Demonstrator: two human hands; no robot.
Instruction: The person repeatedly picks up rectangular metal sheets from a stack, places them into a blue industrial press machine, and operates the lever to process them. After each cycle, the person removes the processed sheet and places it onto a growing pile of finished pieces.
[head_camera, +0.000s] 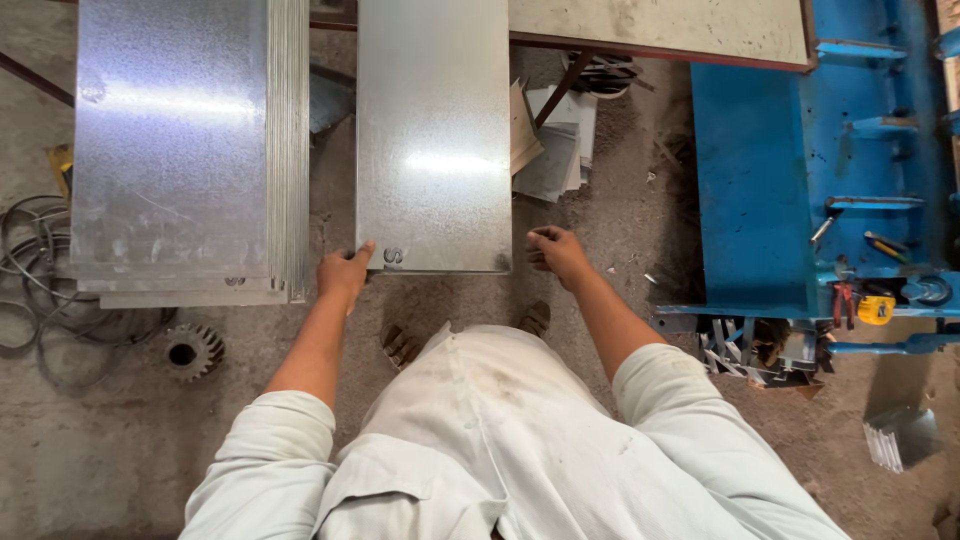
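From the head camera, looking straight down: the person stands over a single metal sheet (433, 135), a long galvanised rectangle whose far end runs up under the edge of a table (660, 30) and whose near edge sits just in front of their feet. The left hand (343, 274) is curled at the sheet's near left corner, thumb laid on top of the metal and fingers tucked out of sight beneath, so it looks like a pinch on the edge. The right hand (558, 252) hangs just beside the near right corner, fingers loosely bent, gripping nothing that I can see and seemingly apart from the sheet.

I'd judge the step to be taking hold of this one sheet; the right hand needs a grip on its corner first.

To the left lies a stack of sheets (185, 150), with a gear wheel (193, 351) on the floor and a blue machine (800, 160) on the right.
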